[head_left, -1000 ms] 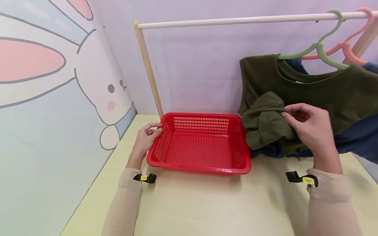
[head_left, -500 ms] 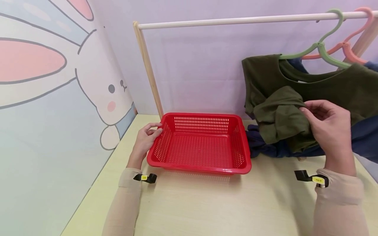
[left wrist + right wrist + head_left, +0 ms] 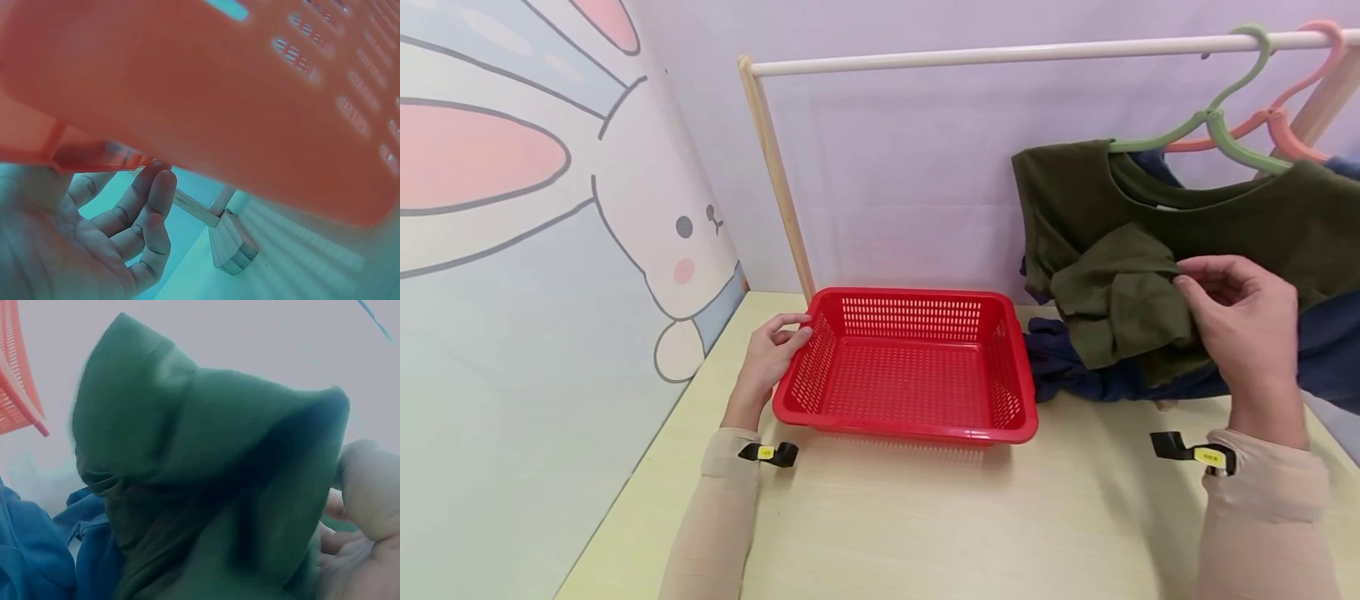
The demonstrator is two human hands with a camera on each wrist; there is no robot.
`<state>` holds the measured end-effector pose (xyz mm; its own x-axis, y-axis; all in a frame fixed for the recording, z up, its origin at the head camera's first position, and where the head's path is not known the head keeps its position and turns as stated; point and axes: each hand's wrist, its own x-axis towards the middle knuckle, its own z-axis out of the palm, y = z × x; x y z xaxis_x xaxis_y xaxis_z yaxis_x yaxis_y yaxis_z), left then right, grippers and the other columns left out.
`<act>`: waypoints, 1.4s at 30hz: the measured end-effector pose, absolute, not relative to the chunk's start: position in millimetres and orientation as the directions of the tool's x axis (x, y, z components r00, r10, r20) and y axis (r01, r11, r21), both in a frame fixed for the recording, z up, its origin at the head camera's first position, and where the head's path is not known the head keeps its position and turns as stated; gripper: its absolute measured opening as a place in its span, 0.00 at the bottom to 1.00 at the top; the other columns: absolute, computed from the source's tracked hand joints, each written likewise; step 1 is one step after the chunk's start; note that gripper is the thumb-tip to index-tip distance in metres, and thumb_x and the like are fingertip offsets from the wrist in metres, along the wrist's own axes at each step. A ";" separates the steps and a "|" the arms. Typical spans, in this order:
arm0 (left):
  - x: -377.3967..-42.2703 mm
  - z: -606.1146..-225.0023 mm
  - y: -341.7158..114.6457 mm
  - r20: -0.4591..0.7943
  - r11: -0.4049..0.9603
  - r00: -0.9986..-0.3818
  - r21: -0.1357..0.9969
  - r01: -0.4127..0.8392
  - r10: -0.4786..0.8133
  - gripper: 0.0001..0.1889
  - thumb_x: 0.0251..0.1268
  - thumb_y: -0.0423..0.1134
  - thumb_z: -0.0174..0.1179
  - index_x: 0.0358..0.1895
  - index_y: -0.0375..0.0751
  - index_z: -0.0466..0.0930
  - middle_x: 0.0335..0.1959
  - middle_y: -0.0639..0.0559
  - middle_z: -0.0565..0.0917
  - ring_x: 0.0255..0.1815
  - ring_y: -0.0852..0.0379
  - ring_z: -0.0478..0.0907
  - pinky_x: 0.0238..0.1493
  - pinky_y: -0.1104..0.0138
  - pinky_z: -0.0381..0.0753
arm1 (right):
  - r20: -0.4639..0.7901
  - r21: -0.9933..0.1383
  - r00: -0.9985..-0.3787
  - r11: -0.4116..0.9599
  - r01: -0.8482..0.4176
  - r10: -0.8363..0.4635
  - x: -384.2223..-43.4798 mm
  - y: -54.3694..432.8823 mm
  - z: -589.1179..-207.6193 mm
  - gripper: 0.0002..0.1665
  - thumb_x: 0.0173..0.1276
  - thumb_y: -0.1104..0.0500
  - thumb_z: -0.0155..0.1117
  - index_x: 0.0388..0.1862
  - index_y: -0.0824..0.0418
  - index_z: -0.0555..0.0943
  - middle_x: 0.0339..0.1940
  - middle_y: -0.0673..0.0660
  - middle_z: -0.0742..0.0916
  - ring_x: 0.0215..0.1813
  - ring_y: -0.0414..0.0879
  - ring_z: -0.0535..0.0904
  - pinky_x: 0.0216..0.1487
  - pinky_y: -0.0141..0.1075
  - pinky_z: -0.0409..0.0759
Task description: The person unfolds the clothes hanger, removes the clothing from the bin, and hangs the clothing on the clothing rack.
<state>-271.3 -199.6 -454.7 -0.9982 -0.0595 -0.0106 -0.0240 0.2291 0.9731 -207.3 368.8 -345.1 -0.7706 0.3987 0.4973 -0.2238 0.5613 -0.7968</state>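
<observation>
My left hand [image 3: 771, 354] holds the left rim of a red perforated plastic basket [image 3: 917, 430] on the table, nothing lying inside it. In the left wrist view, bent fingers [image 3: 147, 215] show below the basket's edge. My right hand [image 3: 1247, 321] pinches bunched fabric at the front of a dark olive-green shirt [image 3: 1217, 229], between thumb and fingertips. The shirt hangs from a green hanger [image 3: 1225, 142]. In the right wrist view the gathered green cloth [image 3: 206, 444] fills the middle and partly hides the fingers.
A white rail [image 3: 925, 60] on wooden supports runs across the back. Behind the green shirt, a navy garment [image 3: 1056, 358] hangs on a pink hanger [image 3: 1288, 137], its lower part reaching the basket's right side. A wall with a rabbit picture [image 3: 647, 217] stands left.
My right hand has moved right, drawing the bunched green fabric away from the basket and uncovering more of the navy garment. My left hand and the basket have stayed in place.
</observation>
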 end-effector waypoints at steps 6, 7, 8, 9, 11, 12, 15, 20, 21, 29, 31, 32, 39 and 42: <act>-271.5 -455.1 -200.6 -0.013 0.226 -0.998 0.974 -0.028 -0.064 0.23 0.83 0.50 0.67 0.75 0.53 0.81 0.63 0.38 0.87 0.56 0.44 0.91 0.52 0.59 0.93 | 0.492 -0.819 -0.779 0.510 -0.262 0.389 -206.3 363.5 -340.5 0.24 0.76 0.66 0.68 0.69 0.57 0.87 0.48 0.37 0.86 0.49 0.29 0.82 0.52 0.17 0.75; -271.5 -455.2 -200.7 -0.014 0.226 -0.998 0.974 -0.028 -0.065 0.23 0.83 0.50 0.67 0.75 0.53 0.81 0.63 0.38 0.87 0.56 0.43 0.91 0.52 0.59 0.93 | 0.494 -0.820 -0.781 0.503 -0.272 0.383 -206.1 363.0 -340.0 0.24 0.76 0.66 0.68 0.69 0.58 0.87 0.48 0.38 0.86 0.49 0.29 0.83 0.52 0.17 0.76; -271.4 -455.2 -200.8 -0.014 0.225 -0.998 0.974 -0.028 -0.066 0.23 0.83 0.50 0.67 0.75 0.53 0.81 0.63 0.38 0.87 0.56 0.44 0.91 0.52 0.59 0.93 | 0.495 -0.822 -0.782 0.496 -0.281 0.378 -206.0 362.6 -339.6 0.24 0.76 0.66 0.68 0.69 0.59 0.87 0.48 0.38 0.87 0.49 0.29 0.83 0.52 0.17 0.76; -271.4 -455.2 -200.8 -0.013 0.225 -0.998 0.974 -0.028 -0.067 0.23 0.83 0.50 0.67 0.75 0.53 0.81 0.63 0.38 0.87 0.56 0.44 0.90 0.52 0.59 0.93 | 0.497 -0.824 -0.783 0.486 -0.291 0.373 -205.9 362.5 -339.5 0.24 0.76 0.67 0.69 0.68 0.59 0.87 0.47 0.39 0.87 0.49 0.30 0.83 0.51 0.16 0.77; -271.5 -455.4 -200.6 -0.013 0.225 -0.998 0.974 -0.028 -0.068 0.23 0.83 0.50 0.67 0.75 0.53 0.81 0.63 0.38 0.87 0.56 0.43 0.90 0.52 0.59 0.93 | 0.500 -0.824 -0.786 0.478 -0.303 0.364 -206.3 362.2 -339.8 0.23 0.75 0.67 0.69 0.68 0.60 0.88 0.47 0.39 0.88 0.49 0.31 0.84 0.51 0.16 0.77; -271.6 -455.5 -200.6 -0.013 0.226 -0.998 0.974 -0.028 -0.067 0.23 0.83 0.50 0.67 0.75 0.53 0.81 0.63 0.38 0.87 0.56 0.43 0.90 0.52 0.59 0.93 | 0.502 -0.824 -0.786 0.477 -0.307 0.361 -206.7 362.3 -340.0 0.23 0.76 0.67 0.69 0.67 0.60 0.88 0.46 0.39 0.88 0.48 0.31 0.84 0.51 0.16 0.78; -272.1 -455.7 -200.2 -0.013 0.226 -0.998 0.974 -0.028 -0.066 0.24 0.83 0.51 0.67 0.75 0.53 0.81 0.63 0.38 0.87 0.56 0.43 0.91 0.52 0.59 0.93 | 0.505 -0.821 -0.787 0.478 -0.312 0.355 -208.1 363.2 -341.7 0.22 0.76 0.66 0.70 0.66 0.61 0.88 0.45 0.39 0.89 0.47 0.32 0.84 0.50 0.15 0.78; -272.4 -455.2 -199.1 -0.012 0.226 -0.998 0.974 -0.025 -0.062 0.23 0.83 0.51 0.67 0.75 0.53 0.81 0.63 0.38 0.87 0.55 0.43 0.91 0.52 0.59 0.93 | 0.513 -0.813 -0.788 0.488 -0.317 0.342 -209.5 365.2 -344.1 0.21 0.76 0.65 0.70 0.66 0.61 0.89 0.45 0.38 0.89 0.46 0.33 0.84 0.50 0.16 0.78; -272.4 -455.0 -199.0 -0.011 0.227 -0.998 0.974 -0.025 -0.062 0.23 0.83 0.50 0.67 0.75 0.53 0.81 0.63 0.38 0.87 0.55 0.43 0.91 0.52 0.59 0.93 | 0.514 -0.811 -0.788 0.490 -0.318 0.339 -209.7 365.1 -344.3 0.21 0.77 0.65 0.71 0.66 0.61 0.89 0.45 0.38 0.89 0.46 0.33 0.84 0.50 0.16 0.78; -270.0 -451.1 -200.8 0.024 0.279 -0.998 0.960 0.009 -0.052 0.23 0.83 0.48 0.67 0.75 0.52 0.81 0.66 0.39 0.86 0.60 0.41 0.89 0.55 0.57 0.92 | 0.507 -0.817 -0.797 0.477 -0.324 0.327 -207.1 361.2 -344.7 0.21 0.77 0.63 0.73 0.68 0.60 0.88 0.47 0.40 0.88 0.46 0.34 0.83 0.49 0.16 0.79; -267.7 -448.9 -202.4 0.059 0.296 -0.998 0.954 0.046 -0.034 0.26 0.84 0.48 0.67 0.79 0.51 0.79 0.70 0.38 0.84 0.64 0.39 0.88 0.57 0.55 0.91 | 0.505 -0.818 -0.801 0.473 -0.327 0.321 -205.6 359.0 -344.4 0.22 0.78 0.62 0.73 0.69 0.60 0.87 0.49 0.41 0.88 0.48 0.34 0.83 0.49 0.16 0.78; -266.4 -447.3 -203.4 0.078 0.303 -0.997 0.951 0.067 -0.023 0.28 0.83 0.48 0.67 0.81 0.51 0.76 0.73 0.38 0.82 0.67 0.38 0.87 0.59 0.52 0.90 | 0.505 -0.819 -0.803 0.470 -0.329 0.317 -205.0 357.9 -344.1 0.23 0.78 0.62 0.73 0.70 0.59 0.87 0.50 0.41 0.88 0.49 0.34 0.84 0.50 0.16 0.78; -258.5 -428.1 -205.4 0.209 0.356 -0.978 0.914 0.193 -0.004 0.43 0.79 0.52 0.70 0.90 0.58 0.59 0.87 0.43 0.67 0.81 0.37 0.73 0.71 0.39 0.82 | 0.528 -0.799 -0.803 0.482 -0.360 0.277 -203.1 348.8 -338.5 0.32 0.78 0.62 0.73 0.78 0.53 0.81 0.64 0.43 0.86 0.61 0.34 0.83 0.56 0.17 0.77; -255.1 -419.2 -202.1 0.247 0.360 -0.969 0.906 0.221 -0.027 0.45 0.76 0.53 0.72 0.90 0.60 0.59 0.88 0.46 0.65 0.83 0.38 0.70 0.72 0.37 0.80 | 0.537 -0.781 -0.808 0.504 -0.368 0.243 -202.2 344.7 -337.6 0.35 0.78 0.61 0.73 0.82 0.50 0.77 0.72 0.46 0.83 0.65 0.34 0.82 0.59 0.16 0.76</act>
<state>-255.1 -202.1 -419.2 -0.9685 -0.0274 0.2475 0.2214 0.3603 0.9062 -202.2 344.7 -337.6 -0.8076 0.2431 0.5373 -0.3681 0.5039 -0.7814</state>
